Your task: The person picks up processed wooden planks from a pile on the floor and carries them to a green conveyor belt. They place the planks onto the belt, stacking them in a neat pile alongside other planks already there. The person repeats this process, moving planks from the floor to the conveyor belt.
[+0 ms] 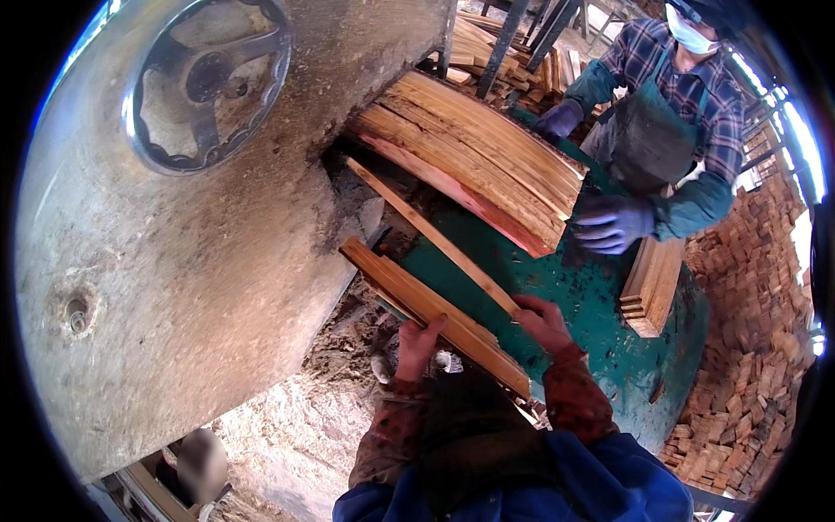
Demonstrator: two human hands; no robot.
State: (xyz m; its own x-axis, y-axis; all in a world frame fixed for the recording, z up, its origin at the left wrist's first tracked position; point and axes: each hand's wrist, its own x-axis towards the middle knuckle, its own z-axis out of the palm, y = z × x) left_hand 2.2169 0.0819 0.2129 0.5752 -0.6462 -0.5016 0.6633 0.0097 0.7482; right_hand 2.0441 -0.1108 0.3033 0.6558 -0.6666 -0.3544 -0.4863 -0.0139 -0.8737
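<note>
A thin wooden strip (435, 237) runs from the right hand (544, 324) forward and to the left, its far end close to the metal housing (217, 304). The right hand is closed around the strip's near end. The left hand (419, 346) is curled on the near edge of a stack of narrow boards (432, 304), thumb on top; how far its other fingers reach underneath cannot be seen. That stack slants between the two hands, nearer the body than the strip and roughly in line with it.

Beyond both hands, a thick block of sliced wood (474, 165) lies over the green counter (600, 339). To the right of the right hand, a short pile of planks (652, 287) rests near the counter's edge. Past the block's end, a co-worker's gloved hand (613, 224) is spread. The housing, carrying a handwheel (206, 76), fills the area left of the left hand; stacked wood pieces (748, 348) stand far right.
</note>
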